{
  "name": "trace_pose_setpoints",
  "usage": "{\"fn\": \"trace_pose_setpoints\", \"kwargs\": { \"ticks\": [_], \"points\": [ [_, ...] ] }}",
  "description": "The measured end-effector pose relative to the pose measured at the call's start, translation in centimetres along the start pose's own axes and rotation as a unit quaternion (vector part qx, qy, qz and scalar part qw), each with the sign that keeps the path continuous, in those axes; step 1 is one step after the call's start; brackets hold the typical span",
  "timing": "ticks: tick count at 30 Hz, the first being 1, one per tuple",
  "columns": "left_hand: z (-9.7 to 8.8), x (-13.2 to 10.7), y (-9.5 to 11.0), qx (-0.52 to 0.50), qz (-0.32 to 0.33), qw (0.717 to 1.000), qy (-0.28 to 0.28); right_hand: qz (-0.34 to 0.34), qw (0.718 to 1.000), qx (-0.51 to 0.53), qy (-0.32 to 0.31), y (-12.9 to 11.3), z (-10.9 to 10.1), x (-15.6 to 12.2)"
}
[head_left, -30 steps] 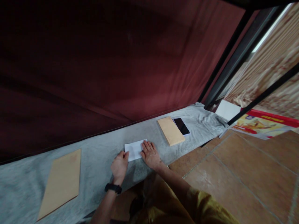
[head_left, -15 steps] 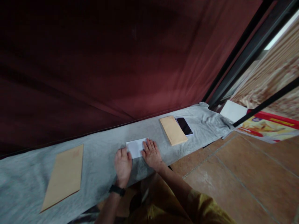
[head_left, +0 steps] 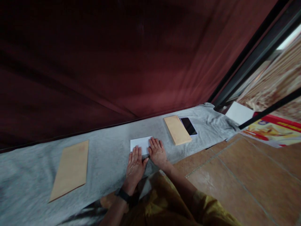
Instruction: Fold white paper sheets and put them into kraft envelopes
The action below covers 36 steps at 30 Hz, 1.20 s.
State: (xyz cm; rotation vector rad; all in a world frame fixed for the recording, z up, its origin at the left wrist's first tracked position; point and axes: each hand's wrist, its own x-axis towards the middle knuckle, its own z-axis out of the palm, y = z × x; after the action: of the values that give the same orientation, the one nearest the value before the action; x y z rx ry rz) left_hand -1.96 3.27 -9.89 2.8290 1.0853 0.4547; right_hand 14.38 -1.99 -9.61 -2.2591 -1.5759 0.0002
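A folded white sheet of paper (head_left: 141, 142) lies flat on the grey cloth, its near side partly covered by my fingers. My left hand (head_left: 136, 164) rests open on the paper's near left part, fingers stretched out and thumb spread to the right. At the right end of the paper, my right hand (head_left: 157, 152) lies flat and open, fingertips over its edge. To the right is a stack of brown envelopes (head_left: 178, 130), with a dark-screened phone (head_left: 188, 126) beside it. A larger brown envelope (head_left: 70, 169) lies apart on the left.
A grey cloth (head_left: 108, 157) covers the long narrow surface. Behind it hangs a dark red curtain (head_left: 141, 69). At the right stand a black metal frame (head_left: 254, 50) and a printed red and yellow box (head_left: 272, 130) on the tiled floor (head_left: 225, 175).
My left hand has moved from the paper's left edge onto its near side, with its fingers now laid flat. My right hand stays at the right end. The view has shifted slightly.
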Motion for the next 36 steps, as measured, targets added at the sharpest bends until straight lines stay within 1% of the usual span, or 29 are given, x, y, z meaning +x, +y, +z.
{"fn": "trace_pose_setpoints", "kwargs": {
  "ticks": [3,9,13,17,20,22,24,28,30,31,32,33,34,35,36],
  "points": [
    [-0.1,-0.3,0.0,-0.002,-0.003,1.000,0.003,0.023,1.000,-0.001,0.005,0.7,-0.3,-0.3],
    [-0.4,-0.4,0.0,-0.002,-0.002,1.000,-0.003,0.040,0.999,0.009,0.006,1.9,-0.8,-0.4],
    [-0.4,-0.4,0.0,-0.004,-0.001,1.000,-0.005,0.066,0.997,0.037,0.013,1.3,-0.7,0.3],
    [-0.2,-0.5,0.2,-0.008,-0.007,1.000,0.001,0.109,0.990,0.084,0.023,0.5,-0.6,1.4],
    [-0.4,-0.6,0.3,-0.012,-0.008,1.000,0.005,0.146,0.975,0.169,0.018,0.4,-0.8,2.1],
    [-0.7,-0.6,0.4,-0.013,-0.007,1.000,0.006,0.175,0.952,0.249,0.017,0.6,-1.0,2.5],
    [-0.8,-0.7,0.5,-0.013,-0.005,1.000,0.007,0.190,0.932,0.309,0.018,0.7,-1.2,2.7],
    [-1.4,-0.6,0.6,-0.037,-0.010,0.999,0.006,0.170,0.921,0.351,0.016,0.4,-2.3,2.6],
    [-2.4,-0.2,0.8,-0.090,-0.049,0.995,0.015,0.155,0.920,0.358,0.032,-0.1,-3.6,2.3],
    [-3.1,0.1,1.1,-0.139,-0.081,0.987,0.024,0.144,0.923,0.355,0.047,-0.5,-4.4,2.1],
    [-4.0,0.6,1.4,-0.203,-0.120,0.971,0.037,0.123,0.930,0.337,0.082,-0.9,-5.3,1.8],
    [-5.0,1.1,1.7,-0.289,-0.153,0.944,0.047,0.093,0.941,0.303,0.115,-1.5,-6.2,1.5],
    [-6.0,1.6,2.1,-0.390,-0.183,0.901,0.055,0.054,0.954,0.263,0.136,-2.2,-7.1,1.2],
    [-7.0,2.1,2.5,-0.488,-0.208,0.846,0.057,0.009,0.964,0.223,0.144,-3.0,-7.8,0.8],
    [-7.9,2.6,2.9,-0.578,-0.216,0.785,0.054,-0.032,0.971,0.182,0.149,-3.9,-8.3,0.5]
  ]
}}
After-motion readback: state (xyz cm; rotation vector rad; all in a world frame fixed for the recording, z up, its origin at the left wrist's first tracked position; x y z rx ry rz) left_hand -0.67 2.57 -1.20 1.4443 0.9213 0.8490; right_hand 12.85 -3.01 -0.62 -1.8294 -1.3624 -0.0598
